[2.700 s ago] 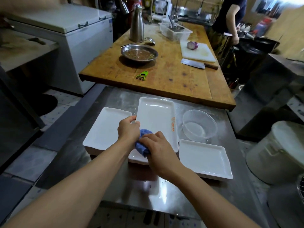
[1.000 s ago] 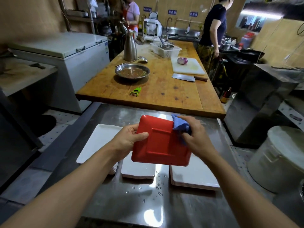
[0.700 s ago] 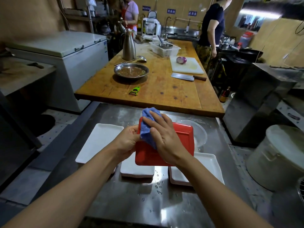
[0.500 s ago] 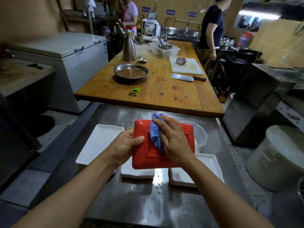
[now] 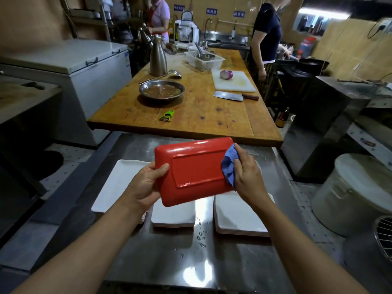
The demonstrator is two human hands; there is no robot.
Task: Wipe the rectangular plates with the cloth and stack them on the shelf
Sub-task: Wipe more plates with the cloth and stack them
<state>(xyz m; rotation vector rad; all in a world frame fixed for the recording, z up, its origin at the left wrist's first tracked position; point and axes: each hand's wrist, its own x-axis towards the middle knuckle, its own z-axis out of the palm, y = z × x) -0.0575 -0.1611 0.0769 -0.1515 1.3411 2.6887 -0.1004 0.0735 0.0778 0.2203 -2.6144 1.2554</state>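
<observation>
Two hands hold the plate [image 5: 197,170]: left hand [image 5: 146,185] grips its edge, right hand [image 5: 247,172] pinches the cloth [image 5: 230,164] on it. Wiping now; stacking likely comes next.

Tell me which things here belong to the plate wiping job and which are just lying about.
Part of the job:
red plate
blue cloth
white plate stacks
left hand
right hand

Just lying about:
cleaver
green peeler
onion
metal dish
</observation>
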